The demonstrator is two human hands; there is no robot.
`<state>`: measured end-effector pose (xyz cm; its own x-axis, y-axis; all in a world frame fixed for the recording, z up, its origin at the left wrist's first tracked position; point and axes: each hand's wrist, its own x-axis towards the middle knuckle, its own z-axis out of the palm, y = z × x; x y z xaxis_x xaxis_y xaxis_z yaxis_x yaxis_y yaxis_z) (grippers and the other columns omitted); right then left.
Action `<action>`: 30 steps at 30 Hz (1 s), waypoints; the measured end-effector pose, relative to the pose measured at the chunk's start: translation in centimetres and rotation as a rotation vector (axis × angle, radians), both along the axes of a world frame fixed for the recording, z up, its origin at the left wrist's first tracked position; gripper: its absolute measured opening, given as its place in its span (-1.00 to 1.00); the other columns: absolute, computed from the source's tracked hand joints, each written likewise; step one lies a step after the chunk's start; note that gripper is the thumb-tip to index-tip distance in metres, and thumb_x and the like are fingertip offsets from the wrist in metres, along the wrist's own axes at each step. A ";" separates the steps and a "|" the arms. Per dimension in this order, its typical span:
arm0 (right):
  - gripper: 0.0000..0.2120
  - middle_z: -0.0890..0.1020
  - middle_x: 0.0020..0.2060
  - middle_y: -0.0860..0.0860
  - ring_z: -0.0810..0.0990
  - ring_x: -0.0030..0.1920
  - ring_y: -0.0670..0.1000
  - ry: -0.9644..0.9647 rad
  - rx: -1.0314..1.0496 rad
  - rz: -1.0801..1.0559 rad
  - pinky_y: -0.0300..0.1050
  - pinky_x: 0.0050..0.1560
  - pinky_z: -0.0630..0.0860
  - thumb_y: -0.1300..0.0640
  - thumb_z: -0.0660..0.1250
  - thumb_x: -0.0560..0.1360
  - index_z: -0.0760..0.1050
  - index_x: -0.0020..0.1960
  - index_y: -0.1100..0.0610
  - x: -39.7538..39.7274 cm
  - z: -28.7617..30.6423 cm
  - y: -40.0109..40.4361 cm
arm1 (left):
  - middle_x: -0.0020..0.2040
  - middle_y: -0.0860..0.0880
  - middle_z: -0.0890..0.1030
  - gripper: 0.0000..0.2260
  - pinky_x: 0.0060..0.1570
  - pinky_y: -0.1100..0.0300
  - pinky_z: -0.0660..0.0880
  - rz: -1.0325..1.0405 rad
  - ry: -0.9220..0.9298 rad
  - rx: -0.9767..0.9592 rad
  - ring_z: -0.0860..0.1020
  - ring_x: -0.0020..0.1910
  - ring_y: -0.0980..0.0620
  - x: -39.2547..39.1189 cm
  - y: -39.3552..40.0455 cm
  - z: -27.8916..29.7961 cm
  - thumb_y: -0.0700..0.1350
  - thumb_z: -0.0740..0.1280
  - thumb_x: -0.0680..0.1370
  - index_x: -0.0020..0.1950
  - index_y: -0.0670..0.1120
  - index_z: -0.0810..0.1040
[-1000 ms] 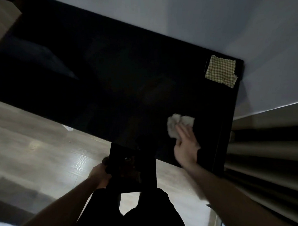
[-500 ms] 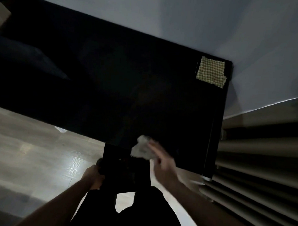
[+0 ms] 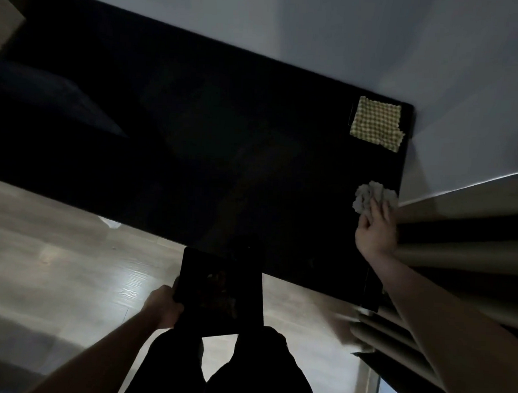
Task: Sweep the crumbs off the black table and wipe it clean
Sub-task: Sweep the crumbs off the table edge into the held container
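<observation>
table: the black table (image 3: 225,129) fills most of the view, wall behind it; honestly too dark to spot any crumbs on the top, so can't say what's left on it

right hand: right hand (image 3: 375,228) is out near the table's right edge, fingers curled over a crumpled paper towel (image 3: 367,195), pressing it down on the surface

left hand: left hand (image 3: 164,303) is clamped on the side of a dark square tray (image 3: 221,292), held just off the near edge of the table, below the top; looks like the catch pan for the crumbs, there's some dim stuff in it but can't make out what

towel handling: I'd guess it's super light and soft, squashes flat, zero grip issues; best bunched from the top with fingertips spread so it drags wide; probably tears if wet

spare cloth: checkered cloth (image 3: 376,124) lies flat in the far right corner, untouched; my bet is that's for the wipe-down
</observation>
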<state>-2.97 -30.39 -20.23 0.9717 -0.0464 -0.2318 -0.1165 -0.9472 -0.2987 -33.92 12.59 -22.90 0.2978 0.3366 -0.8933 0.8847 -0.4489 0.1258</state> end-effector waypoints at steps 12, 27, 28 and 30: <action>-0.43 0.54 0.46 -0.12 0.47 0.50 0.05 -0.070 0.345 0.138 0.22 0.46 0.42 0.32 0.21 0.46 0.62 0.36 -0.09 -19.0 1.3 17.5 | -0.23 -0.18 0.76 -0.88 -0.14 0.04 0.68 -0.024 -0.054 -0.024 0.76 -0.16 -0.16 -0.3 2.3 2.9 -0.11 0.29 0.27 -0.37 -0.11 0.60; -0.44 0.55 0.40 -0.30 0.47 0.43 -0.30 0.296 0.696 0.228 -0.13 0.50 0.42 0.32 0.20 0.63 0.54 0.37 -0.27 -26.0 9.9 35.1 | -0.19 -0.14 0.76 -0.82 -0.12 0.09 0.67 0.096 -0.067 0.021 0.76 -0.14 -0.11 -9.4 18.0 6.4 -0.15 0.36 0.44 -0.16 -0.18 0.73; -0.45 0.55 0.40 -0.30 0.46 0.43 -0.29 0.290 0.705 0.220 -0.12 0.50 0.43 0.32 0.21 0.63 0.54 0.38 -0.26 -25.7 10.3 36.1 | -0.19 -0.13 0.76 -0.82 -0.13 0.09 0.65 0.105 -0.070 0.033 0.75 -0.14 -0.11 -10.2 19.5 6.7 -0.15 0.36 0.45 -0.14 -0.18 0.74; -0.46 0.53 0.43 -0.28 0.44 0.45 -0.29 0.282 0.711 0.214 -0.14 0.52 0.40 0.33 0.22 0.62 0.55 0.39 -0.22 -25.2 11.4 38.3 | -0.19 -0.12 0.74 -0.85 -0.18 0.13 0.59 0.114 -0.070 0.060 0.74 -0.10 -0.13 -11.7 22.4 7.4 -0.14 0.37 0.47 -0.17 -0.16 0.72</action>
